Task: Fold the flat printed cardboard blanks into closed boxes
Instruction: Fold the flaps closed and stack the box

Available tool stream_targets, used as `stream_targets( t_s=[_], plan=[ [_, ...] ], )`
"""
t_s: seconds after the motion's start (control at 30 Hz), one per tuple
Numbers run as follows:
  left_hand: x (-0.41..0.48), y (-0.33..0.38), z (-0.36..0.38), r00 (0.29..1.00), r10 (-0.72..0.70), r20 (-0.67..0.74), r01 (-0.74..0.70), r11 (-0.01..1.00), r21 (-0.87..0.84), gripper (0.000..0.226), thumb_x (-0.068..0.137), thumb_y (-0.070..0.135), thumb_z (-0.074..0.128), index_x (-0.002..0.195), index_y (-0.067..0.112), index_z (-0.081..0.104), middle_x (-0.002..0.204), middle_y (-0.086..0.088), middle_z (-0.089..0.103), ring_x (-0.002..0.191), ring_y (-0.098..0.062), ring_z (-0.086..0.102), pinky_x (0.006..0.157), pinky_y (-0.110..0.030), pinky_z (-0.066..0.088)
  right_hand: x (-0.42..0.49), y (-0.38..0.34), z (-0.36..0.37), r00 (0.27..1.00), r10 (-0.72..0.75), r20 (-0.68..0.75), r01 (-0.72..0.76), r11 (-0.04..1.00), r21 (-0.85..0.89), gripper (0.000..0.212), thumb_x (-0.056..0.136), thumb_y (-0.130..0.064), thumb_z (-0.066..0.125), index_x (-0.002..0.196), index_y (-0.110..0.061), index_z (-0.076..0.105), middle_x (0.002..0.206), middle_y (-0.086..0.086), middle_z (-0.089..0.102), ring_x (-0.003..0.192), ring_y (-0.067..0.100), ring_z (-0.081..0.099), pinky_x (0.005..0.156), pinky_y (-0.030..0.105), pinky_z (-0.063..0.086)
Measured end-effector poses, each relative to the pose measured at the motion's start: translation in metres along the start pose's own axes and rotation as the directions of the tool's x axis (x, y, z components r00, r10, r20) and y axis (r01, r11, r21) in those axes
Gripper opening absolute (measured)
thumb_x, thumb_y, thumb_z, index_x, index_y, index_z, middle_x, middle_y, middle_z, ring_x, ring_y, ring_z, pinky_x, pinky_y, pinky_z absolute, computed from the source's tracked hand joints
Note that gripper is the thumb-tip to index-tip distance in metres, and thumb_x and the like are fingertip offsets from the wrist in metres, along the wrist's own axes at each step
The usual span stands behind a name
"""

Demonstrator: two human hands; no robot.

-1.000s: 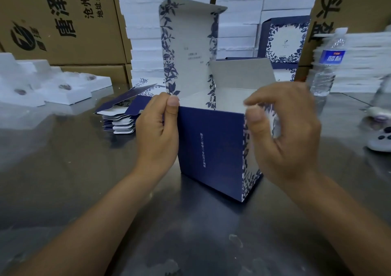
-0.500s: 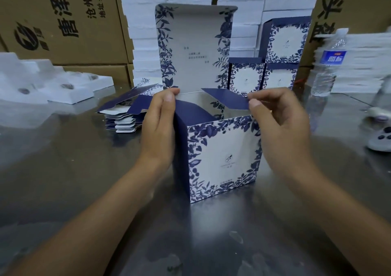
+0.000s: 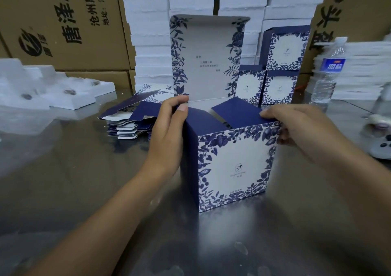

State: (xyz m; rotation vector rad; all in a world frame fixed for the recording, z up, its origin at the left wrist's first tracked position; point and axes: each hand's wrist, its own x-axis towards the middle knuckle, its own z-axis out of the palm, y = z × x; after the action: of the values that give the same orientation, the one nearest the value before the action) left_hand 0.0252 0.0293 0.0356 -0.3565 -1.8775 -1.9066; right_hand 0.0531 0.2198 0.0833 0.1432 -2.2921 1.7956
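A blue-and-white floral box stands upright on the metal table, its white printed face toward me. Its tall lid panel stands straight up at the back. My left hand grips the box's upper left corner, thumb on the left blue side flap. My right hand holds the upper right corner and presses the right blue side flap inward. A stack of flat printed blanks lies behind my left hand. Three closed boxes stand at the back.
White foam blocks are stacked high at the back, with brown cartons to the left. White foam inserts lie at far left. A water bottle stands at right, beside a white device at the edge.
The box was turned so its white floral face now fronts me instead of the dark blue side. Both side flaps have come down inward under my hands.
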Motion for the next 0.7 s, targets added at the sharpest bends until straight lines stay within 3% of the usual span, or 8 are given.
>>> stream_targets(
  t_s=[0.1,0.17,0.23,0.37,0.47,0.57,0.7],
  plan=[
    [0.001,0.0,-0.001,1.0,-0.009,0.012,0.009,1.0,-0.018,0.028,0.081,0.043,0.043,0.104,0.034,0.057,0.122,0.001,0.059,0.124,-0.023,0.05,0.109,-0.052,0.033,0.001,-0.004,-0.006,0.997,-0.009,0.071,0.008,1.0,0.005,0.038,0.087,-0.008,0.057,0.05,-0.015,0.061,0.037,-0.008,0.05,0.032,0.0,0.045,0.041,0.008,0.042],
    [0.001,0.001,0.0,1.0,-0.008,0.021,0.009,0.999,-0.036,0.028,0.081,0.042,0.044,0.104,0.033,0.057,0.124,0.0,0.059,0.125,-0.022,0.05,0.11,-0.051,0.033,0.003,-0.007,-0.007,0.995,-0.011,0.098,0.015,0.999,-0.04,0.049,0.088,-0.005,0.057,0.04,-0.015,0.053,0.033,-0.007,0.041,0.027,0.0,0.037,0.034,0.006,0.035],
    [0.001,0.0,0.0,0.999,-0.011,0.04,0.013,0.999,-0.053,0.027,0.081,0.042,0.044,0.104,0.034,0.057,0.122,0.002,0.06,0.122,-0.018,0.052,0.107,-0.043,0.037,0.006,-0.009,-0.008,0.994,-0.014,0.113,0.025,0.995,-0.094,0.046,0.088,-0.004,0.055,0.044,-0.014,0.051,0.033,-0.005,0.041,0.027,0.0,0.037,0.032,0.006,0.031],
    [0.0,0.0,0.001,0.997,-0.022,0.072,0.031,0.992,-0.12,0.027,0.08,0.039,0.043,0.103,0.033,0.057,0.107,0.01,0.061,0.098,-0.004,0.059,0.084,-0.021,0.045,0.017,-0.011,-0.004,0.989,0.054,0.137,-0.033,0.987,-0.154,0.03,0.085,-0.013,0.056,0.055,-0.015,0.056,0.043,-0.004,0.056,0.037,0.005,0.047,0.039,0.009,0.039],
    [0.001,-0.001,0.001,0.997,-0.036,0.073,0.045,0.991,-0.126,0.025,0.079,0.038,0.044,0.1,0.034,0.058,0.107,0.009,0.06,0.1,-0.007,0.057,0.09,-0.026,0.043,0.025,-0.016,-0.002,0.981,0.122,0.15,-0.097,0.982,-0.164,0.021,0.084,-0.018,0.06,0.064,-0.014,0.063,0.047,-0.001,0.063,0.037,0.007,0.049,0.038,0.007,0.037],
    [0.001,-0.002,0.0,0.996,-0.046,0.073,0.054,0.992,-0.113,0.023,0.078,0.039,0.046,0.097,0.039,0.06,0.122,0.004,0.058,0.124,-0.019,0.049,0.111,-0.044,0.033,0.031,-0.019,-0.003,0.972,0.17,0.162,-0.144,0.977,-0.157,0.014,0.084,-0.015,0.059,0.072,-0.009,0.063,0.046,0.002,0.062,0.033,0.007,0.05,0.036,0.008,0.037],
    [0.001,-0.001,0.0,0.992,-0.066,0.104,0.081,0.984,-0.158,0.02,0.078,0.038,0.049,0.092,0.043,0.063,0.13,0.002,0.056,0.128,-0.021,0.047,0.112,-0.049,0.031,0.037,-0.018,-0.005,0.961,0.19,0.199,-0.155,0.972,-0.177,0.019,0.083,-0.009,0.056,0.064,-0.008,0.059,0.045,0.004,0.061,0.033,0.008,0.051,0.036,0.01,0.037]
  ],
)
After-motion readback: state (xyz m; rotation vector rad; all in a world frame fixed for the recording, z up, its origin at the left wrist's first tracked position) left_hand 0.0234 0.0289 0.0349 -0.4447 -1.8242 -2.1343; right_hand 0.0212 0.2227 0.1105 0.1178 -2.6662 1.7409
